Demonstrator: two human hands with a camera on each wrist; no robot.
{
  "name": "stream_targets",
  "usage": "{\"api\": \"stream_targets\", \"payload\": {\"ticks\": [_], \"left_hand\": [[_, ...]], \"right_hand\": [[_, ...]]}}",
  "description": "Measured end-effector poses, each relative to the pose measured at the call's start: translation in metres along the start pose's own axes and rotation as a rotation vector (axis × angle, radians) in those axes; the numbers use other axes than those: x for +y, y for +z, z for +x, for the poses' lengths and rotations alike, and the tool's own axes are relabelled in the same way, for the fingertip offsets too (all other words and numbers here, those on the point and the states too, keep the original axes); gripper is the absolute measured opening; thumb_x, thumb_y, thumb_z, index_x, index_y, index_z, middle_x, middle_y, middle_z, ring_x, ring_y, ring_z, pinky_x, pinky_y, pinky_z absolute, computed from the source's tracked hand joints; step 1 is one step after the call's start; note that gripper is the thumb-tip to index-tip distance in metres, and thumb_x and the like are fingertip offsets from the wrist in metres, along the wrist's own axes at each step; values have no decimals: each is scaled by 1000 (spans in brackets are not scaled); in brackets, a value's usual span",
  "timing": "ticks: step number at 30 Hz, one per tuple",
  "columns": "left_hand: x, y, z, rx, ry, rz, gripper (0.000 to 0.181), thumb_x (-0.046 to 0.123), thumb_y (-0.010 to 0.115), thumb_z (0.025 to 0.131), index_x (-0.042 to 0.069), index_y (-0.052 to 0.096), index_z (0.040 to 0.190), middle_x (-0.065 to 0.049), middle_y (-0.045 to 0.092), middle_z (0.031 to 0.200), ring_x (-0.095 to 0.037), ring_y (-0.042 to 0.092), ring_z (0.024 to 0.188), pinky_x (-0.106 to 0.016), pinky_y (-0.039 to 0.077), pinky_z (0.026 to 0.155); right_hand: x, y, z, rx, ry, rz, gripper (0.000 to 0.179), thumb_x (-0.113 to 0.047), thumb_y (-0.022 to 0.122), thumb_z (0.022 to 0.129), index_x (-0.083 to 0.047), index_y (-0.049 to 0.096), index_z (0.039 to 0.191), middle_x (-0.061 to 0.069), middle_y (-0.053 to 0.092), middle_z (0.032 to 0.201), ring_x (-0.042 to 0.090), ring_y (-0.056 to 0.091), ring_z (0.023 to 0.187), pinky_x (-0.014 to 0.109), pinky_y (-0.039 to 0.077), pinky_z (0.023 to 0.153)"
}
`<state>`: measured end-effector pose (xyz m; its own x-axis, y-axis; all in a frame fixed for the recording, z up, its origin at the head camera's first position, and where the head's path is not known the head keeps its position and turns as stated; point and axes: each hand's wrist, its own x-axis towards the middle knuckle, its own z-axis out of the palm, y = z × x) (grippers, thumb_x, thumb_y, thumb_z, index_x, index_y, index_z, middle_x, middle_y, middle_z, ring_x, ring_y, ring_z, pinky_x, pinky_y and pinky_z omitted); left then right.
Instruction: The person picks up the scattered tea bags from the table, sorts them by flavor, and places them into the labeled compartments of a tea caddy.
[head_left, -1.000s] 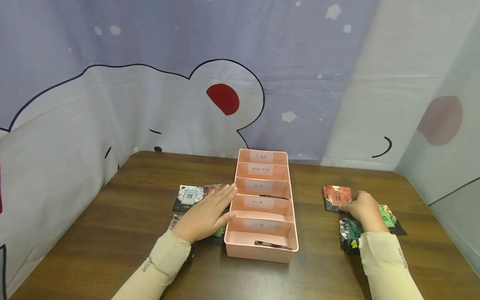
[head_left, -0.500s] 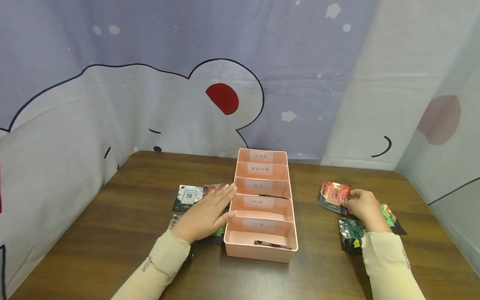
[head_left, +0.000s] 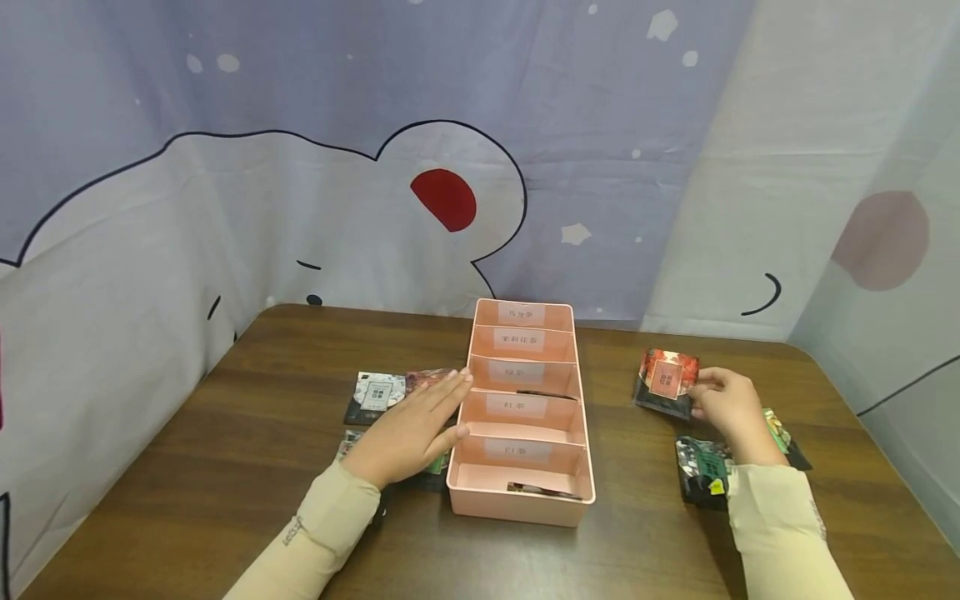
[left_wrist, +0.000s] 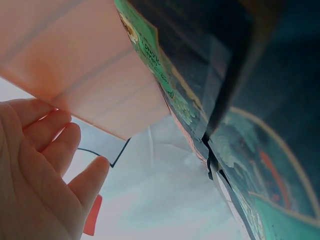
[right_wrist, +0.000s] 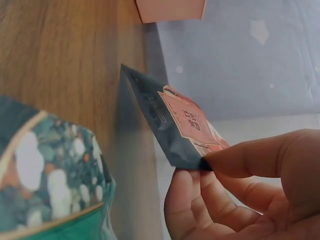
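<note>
My right hand (head_left: 733,410) pinches a red and black tea sachet (head_left: 664,380) by its right edge. In the right wrist view the sachet (right_wrist: 172,122) is tilted, thumb on its printed face and fingers behind it, raised off the wooden table. My left hand (head_left: 408,429) lies with straight fingers against the left side of a pink divided box (head_left: 516,512). The left wrist view has those fingertips at the edge of the box wall (left_wrist: 107,82). Each compartment carries a white label; thin dark sachets stand in the front one and the middle one.
Right of the box, a green and black sachet (head_left: 701,475) and another green one (head_left: 780,433) lie near the right forearm. Left of it are a white sachet (head_left: 375,393), a reddish sachet (head_left: 426,379) and green ones partly hidden under the left hand. A patterned curtain (head_left: 600,208) hangs behind the table.
My right hand has lifted the red sachet from the table, tilting it up and slightly away. The left hand has stayed against the box.
</note>
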<state>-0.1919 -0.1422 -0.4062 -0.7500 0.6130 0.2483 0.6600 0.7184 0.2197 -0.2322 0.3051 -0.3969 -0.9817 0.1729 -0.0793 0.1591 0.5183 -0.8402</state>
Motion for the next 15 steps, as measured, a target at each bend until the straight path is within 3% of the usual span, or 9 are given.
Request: {"api": "stream_targets", "payload": {"ticks": [5, 11, 15], "left_hand": [[0, 0, 0, -2, 2, 2, 66, 40, 49, 106, 3, 33, 158, -11, 30, 164, -29, 28, 151, -50, 25, 122], [1, -1, 0, -3, 0, -5, 65, 40, 49, 107, 3, 33, 158, -11, 30, 165, -29, 28, 151, -50, 25, 123], [1, -1, 0, -2, 0, -2, 65, 40, 48, 107, 3, 33, 158, -10, 30, 165, -29, 29, 151, -50, 26, 122]], "right_hand": [[-5, 2, -2, 29, 1, 64, 39, -4, 52, 100, 18, 48, 132, 21, 66, 109, 2, 63, 69, 21, 61, 65], [-13, 3, -5, 85, -19, 128, 34, -11, 55, 101, 13, 56, 125, 1, 69, 93, 3, 65, 70, 24, 62, 67], [-18, 3, -9, 106, -49, 152, 36, -14, 54, 101, 14, 58, 124, -1, 71, 92, 1, 67, 71, 24, 62, 68]]}}
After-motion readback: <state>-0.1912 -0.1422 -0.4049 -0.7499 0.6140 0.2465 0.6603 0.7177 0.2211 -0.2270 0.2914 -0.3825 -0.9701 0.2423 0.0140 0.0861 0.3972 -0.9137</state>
